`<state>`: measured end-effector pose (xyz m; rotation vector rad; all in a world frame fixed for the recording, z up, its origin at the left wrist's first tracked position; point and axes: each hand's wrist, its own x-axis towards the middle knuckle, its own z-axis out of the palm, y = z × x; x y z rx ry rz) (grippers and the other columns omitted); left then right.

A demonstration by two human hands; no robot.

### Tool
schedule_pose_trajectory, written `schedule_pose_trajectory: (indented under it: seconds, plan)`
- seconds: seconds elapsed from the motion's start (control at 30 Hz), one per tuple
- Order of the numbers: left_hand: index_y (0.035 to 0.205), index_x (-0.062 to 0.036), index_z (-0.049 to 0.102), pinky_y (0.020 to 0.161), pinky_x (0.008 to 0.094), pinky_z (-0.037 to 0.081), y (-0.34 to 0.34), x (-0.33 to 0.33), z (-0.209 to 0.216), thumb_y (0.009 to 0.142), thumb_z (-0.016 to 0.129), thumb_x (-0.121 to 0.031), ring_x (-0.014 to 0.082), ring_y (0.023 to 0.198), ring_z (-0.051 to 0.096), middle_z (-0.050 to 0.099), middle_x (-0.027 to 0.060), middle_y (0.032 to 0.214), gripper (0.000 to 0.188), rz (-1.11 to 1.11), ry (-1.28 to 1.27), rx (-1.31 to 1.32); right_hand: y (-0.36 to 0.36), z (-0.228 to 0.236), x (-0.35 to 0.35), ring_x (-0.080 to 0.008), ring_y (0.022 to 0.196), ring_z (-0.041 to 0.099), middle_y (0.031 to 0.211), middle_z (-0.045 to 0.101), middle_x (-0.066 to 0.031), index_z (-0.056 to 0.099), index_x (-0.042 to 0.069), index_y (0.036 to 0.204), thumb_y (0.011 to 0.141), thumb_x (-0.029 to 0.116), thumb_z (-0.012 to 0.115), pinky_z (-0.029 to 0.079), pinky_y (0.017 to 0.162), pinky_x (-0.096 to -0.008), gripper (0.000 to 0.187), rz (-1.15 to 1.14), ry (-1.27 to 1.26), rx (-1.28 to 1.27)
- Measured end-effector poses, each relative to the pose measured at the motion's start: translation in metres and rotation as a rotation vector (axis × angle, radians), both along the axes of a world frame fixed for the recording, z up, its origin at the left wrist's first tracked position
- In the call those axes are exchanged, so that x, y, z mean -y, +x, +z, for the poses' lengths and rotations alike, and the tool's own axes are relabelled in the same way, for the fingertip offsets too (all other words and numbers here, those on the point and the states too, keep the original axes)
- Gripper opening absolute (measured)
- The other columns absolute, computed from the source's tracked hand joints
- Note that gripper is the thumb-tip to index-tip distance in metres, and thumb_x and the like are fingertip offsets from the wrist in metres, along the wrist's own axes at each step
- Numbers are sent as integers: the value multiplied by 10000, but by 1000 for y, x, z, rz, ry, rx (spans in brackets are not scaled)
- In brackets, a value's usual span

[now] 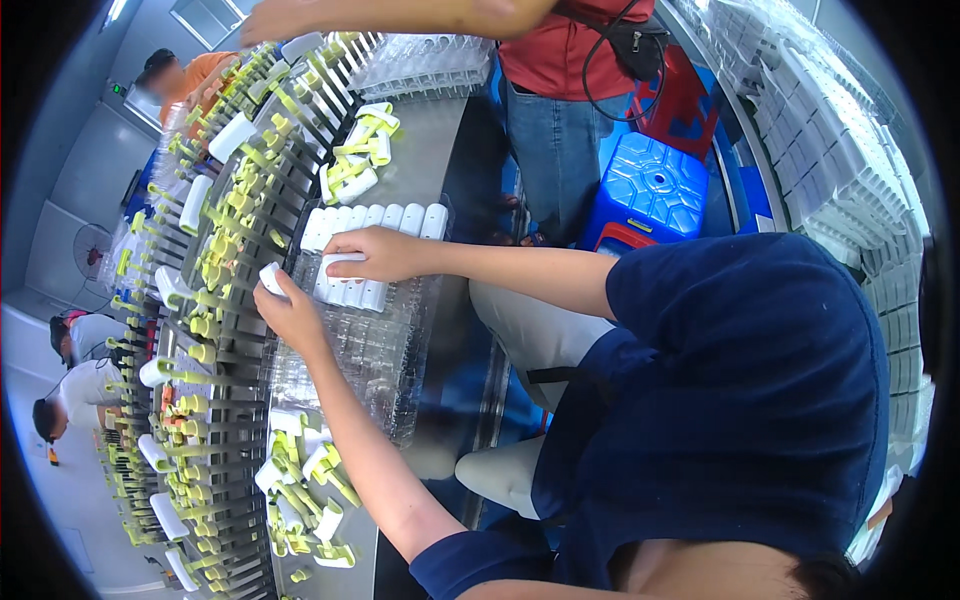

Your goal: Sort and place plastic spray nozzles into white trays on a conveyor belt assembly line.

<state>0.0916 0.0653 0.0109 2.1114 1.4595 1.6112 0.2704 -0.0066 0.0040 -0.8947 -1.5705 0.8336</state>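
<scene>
A blue stool point(655, 183) is sitting near a red seat point(688, 98), a fan point(92, 250) is showing against the pale wall point(45, 265), and a window point(208, 18) is glowing.

Both bare arms point(520, 272) reach forward, well apart at the shoulders, nearing at the hands. The right hand point(374, 254) lies palm down, fingers curled; the left hand point(291, 312) grips, fingers bent.

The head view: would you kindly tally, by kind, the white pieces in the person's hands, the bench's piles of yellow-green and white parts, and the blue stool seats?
White pieces in the hands: 2 (left hand 1, right hand 1)
Parts piles: 2 (upper pile, lower pile)
Blue stool seat: 1
Total: 5
</scene>
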Motion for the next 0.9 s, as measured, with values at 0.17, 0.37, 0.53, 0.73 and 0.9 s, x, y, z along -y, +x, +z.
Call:
schedule_pose_trajectory:
  seconds: [0.17, 0.37, 0.53, 0.73, 0.9]
  plan:
    - [1087, 52, 553, 853, 452, 427, -2, -3, -2, 956, 534, -305, 397, 969, 554, 589, 234, 1025, 381, 11, -28, -33, -1, 2, 2, -135, 763, 670, 955, 677, -106, 559, -5, 1181, 909, 372, 643, 528, 688, -289, 472, 45, -43, -37]
    - [1075, 60, 550, 851, 458, 425, -1, 0, 0, 951, 533, -294, 411, 978, 551, 588, 247, 1042, 375, -14, -91, -43, 2, 4, 7, -126, 777, 662, 954, 676, -93, 554, -20, 1189, 914, 354, 640, 519, 687, -277, 472, 59, -56, 8]
    - [1099, 65, 548, 829, 454, 436, -3, -1, -1, 952, 532, -286, 416, 950, 566, 593, 249, 1020, 381, -4, -99, -49, 0, 3, 7, -125, 758, 660, 925, 682, -90, 559, -22, 1184, 914, 346, 640, 513, 686, -272, 463, 61, -49, -16]
    - [1166, 70, 531, 870, 447, 444, -1, -2, 0, 955, 521, -278, 430, 1018, 568, 596, 275, 1095, 407, -7, -89, -7, 1, 5, 7, -125, 740, 664, 904, 685, -90, 572, -14, 1162, 910, 355, 644, 514, 684, -277, 453, 33, -35, 7]
    - [1203, 70, 517, 885, 448, 445, 2, 0, 2, 957, 512, -290, 434, 1050, 567, 592, 288, 1136, 436, 26, -130, -27, 3, 0, 4, -132, 730, 669, 903, 685, -95, 576, -14, 1158, 906, 360, 648, 515, 687, -288, 457, -13, 52, 73]
